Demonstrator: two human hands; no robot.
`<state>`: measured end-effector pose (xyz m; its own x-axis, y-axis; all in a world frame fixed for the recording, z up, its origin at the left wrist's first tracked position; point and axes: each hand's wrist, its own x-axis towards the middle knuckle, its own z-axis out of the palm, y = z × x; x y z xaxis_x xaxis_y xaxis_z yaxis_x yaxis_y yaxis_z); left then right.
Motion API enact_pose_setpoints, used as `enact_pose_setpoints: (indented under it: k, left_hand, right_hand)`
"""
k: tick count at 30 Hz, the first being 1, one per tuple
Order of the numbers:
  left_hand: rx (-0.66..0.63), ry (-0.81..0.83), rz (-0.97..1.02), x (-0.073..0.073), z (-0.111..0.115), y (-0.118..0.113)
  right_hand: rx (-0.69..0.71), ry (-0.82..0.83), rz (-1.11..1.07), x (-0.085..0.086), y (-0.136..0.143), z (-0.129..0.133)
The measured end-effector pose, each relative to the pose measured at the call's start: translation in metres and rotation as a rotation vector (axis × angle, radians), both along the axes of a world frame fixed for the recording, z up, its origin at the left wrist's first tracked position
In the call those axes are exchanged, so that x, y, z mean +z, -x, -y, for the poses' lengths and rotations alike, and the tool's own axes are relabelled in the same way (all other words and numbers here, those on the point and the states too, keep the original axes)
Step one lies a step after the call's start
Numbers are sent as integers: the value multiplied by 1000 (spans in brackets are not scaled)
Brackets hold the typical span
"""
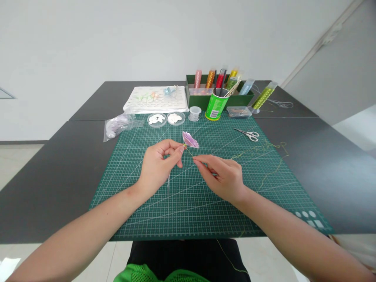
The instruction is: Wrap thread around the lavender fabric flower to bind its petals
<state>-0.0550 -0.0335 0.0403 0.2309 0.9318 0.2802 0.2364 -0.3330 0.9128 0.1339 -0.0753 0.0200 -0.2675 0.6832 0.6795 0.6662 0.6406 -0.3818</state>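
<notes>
Above the middle of the green cutting mat, my left hand pinches the base of a purple artificial flower between thumb and fingers. The petals point up and to the right, and thin stem wires hang below the hand. My right hand is closed, its fingertips pinching a fine yellow-green thread that runs taut to the flower's base. More of this thread lies loosely on the mat to the right, and a strand hangs over my lap.
White-handled scissors lie at right. Along the back stand two dishes of white pieces, a small lidded tub, a green can and a dark green box of thread spools. A plastic bag lies at left.
</notes>
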Motion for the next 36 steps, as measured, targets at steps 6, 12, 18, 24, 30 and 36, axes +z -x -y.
enact_pose_setpoints:
  k: [6,12,18,24,30,36]
  left_hand:
    - [35,19,-160,0,-1,0]
    - [-146,6,-378,-7,1,-2]
    - [-398,-100,-457,-13,9,-5]
    - [-433,-326,-541,-14,13,-4]
    - [-430,-418,-503,-10,14,-4]
    - [-281,-562,-425,-4,13,0]
  right_hand:
    - [19,-311,4,10,-8,1]
    - [6,-409,101,19,-20,-3]
    - [55,-314,88,15,-26,-12]
    - [60,-67,-33,8,-29,-25]
    - [48,264,-163,3,-30,-33]
    - [53,714,-333,-6,-28,-35]
